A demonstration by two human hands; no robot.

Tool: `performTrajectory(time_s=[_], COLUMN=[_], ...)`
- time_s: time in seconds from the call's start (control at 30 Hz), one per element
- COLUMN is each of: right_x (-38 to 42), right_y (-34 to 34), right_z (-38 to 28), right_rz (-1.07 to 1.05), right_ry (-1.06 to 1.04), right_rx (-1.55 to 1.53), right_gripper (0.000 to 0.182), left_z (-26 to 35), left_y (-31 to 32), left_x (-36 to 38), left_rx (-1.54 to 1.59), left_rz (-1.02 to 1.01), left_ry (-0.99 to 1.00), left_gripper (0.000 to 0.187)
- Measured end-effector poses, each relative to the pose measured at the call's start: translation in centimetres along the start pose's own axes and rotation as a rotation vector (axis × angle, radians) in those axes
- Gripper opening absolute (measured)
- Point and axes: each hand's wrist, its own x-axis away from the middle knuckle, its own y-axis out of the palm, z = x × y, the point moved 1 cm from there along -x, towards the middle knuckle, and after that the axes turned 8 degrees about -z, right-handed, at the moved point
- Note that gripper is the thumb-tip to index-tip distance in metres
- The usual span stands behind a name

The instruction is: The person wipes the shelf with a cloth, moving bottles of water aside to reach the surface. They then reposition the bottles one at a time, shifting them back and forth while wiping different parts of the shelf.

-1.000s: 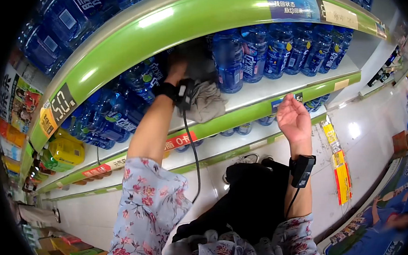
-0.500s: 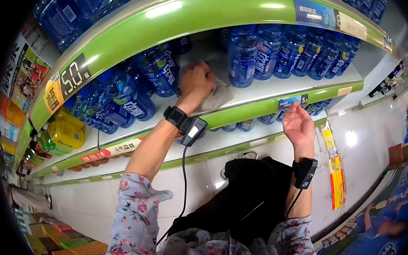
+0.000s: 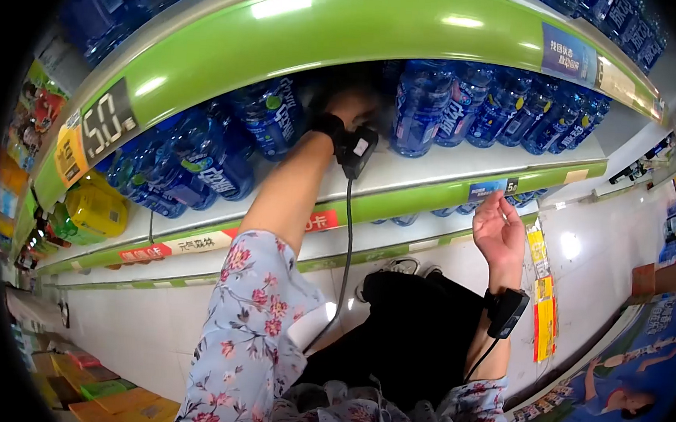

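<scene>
My left hand [image 3: 350, 107] reaches deep into the gap between two groups of blue drink bottles. Its fingers are in shadow and blurred at the back of the shelf [image 3: 372, 167]. The grey cloth it held a moment earlier has gone in with it and is hidden now. To the left of the hand stands a blue bottle [image 3: 270, 118], and to the right another blue bottle [image 3: 421, 112] heads a row. My right hand [image 3: 499, 230] is palm up with loosely curled fingers, holding nothing, close to the price tag [image 3: 512, 187] on the green shelf edge.
Above my left forearm runs a green upper shelf edge [image 3: 326, 28] with a 5.0 price display [image 3: 107, 119]. Yellow bottles [image 3: 96, 210] stand at the left. A cable [image 3: 347, 250] hangs from my left wrist device. A blue poster panel [image 3: 613, 390] is at lower right.
My left hand has moved away from me, deeper into the gap, and the grey cloth has left the front of the shelf. My right hand stays near the price tag.
</scene>
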Motion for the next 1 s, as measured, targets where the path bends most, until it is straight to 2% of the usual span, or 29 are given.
performTrajectory(time_s=[0.1, 0.2, 0.3, 0.33, 0.4, 0.5, 0.57, 0.67, 0.7, 0.8, 0.83, 0.93, 0.97, 1.0], right_x=[0.2, 0.3, 0.4, 0.5, 0.5, 0.5, 0.5, 0.5, 0.3, -0.1, -0.3, -0.5, -0.4, -0.2], right_y=[0.2, 0.7, 1.3, 1.2, 1.4, 0.8, 0.7, 0.5, 0.3, 0.2, 0.1, -0.3, -0.3, -0.3], right_z=[-0.4, -0.4, -0.4, -0.2, -0.2, -0.3, -0.5, -0.6, -0.7, -0.1, 0.1, 0.5, 0.5, 0.5], right_rz=[0.018, -0.034, -0.009, -0.003, -0.001, 0.020, 0.027, 0.021, 0.002, -0.017, -0.004, 0.010, 0.012, 0.016], right_ry=[-0.051, 0.000, -0.015, -0.013, -0.025, -0.011, -0.028, -0.050, -0.042, -0.020, -0.019, -0.013, -0.014, -0.019], right_rx=[-0.012, -0.028, -0.047, -0.039, -0.015, -0.041, -0.043, -0.036, -0.029, -0.012, -0.009, 0.010, 0.017, 0.008], right_gripper=[0.014, 0.018, 0.015, 0.015, 0.015, 0.018, 0.017, 0.017, 0.017, 0.016, 0.016, 0.016, 0.016, 0.016], left_z=[-1.3, -3.3, -5.6, -5.5, -5.2, -5.4, -3.1, -3.3, -2.2, 0.6, 1.8, 1.6, 1.0, 0.5], left_y=[1.0, 2.2, 3.1, 3.1, 2.6, 3.4, 2.2, 3.9, 4.2, 2.6, 1.7, 1.9, 1.9, 1.7], left_x=[-4.0, -6.8, -7.3, -6.8, -7.0, -7.1, -4.5, -2.3, -1.5, 2.0, 2.7, 4.0, 3.1, 2.0], left_rx=[0.038, 0.215, 0.022, -0.137, -0.297, -0.173, 0.044, 0.222, -0.085, 0.032, 0.027, -0.126, -0.043, -0.062], left_rz=[-0.066, -0.061, 0.172, 0.326, 0.371, 0.144, 0.138, 0.064, 0.214, 0.311, 0.388, 0.581, 0.320, 0.210], left_ry=[-0.022, -0.010, 0.158, 0.291, 0.376, 0.216, 0.149, -0.033, 0.038, 0.048, 0.068, 0.189, 0.031, 0.002], left_gripper=[0.039, 0.038, 0.040, 0.041, 0.041, 0.041, 0.040, 0.037, 0.034, 0.031, 0.039, 0.037, 0.036, 0.038])
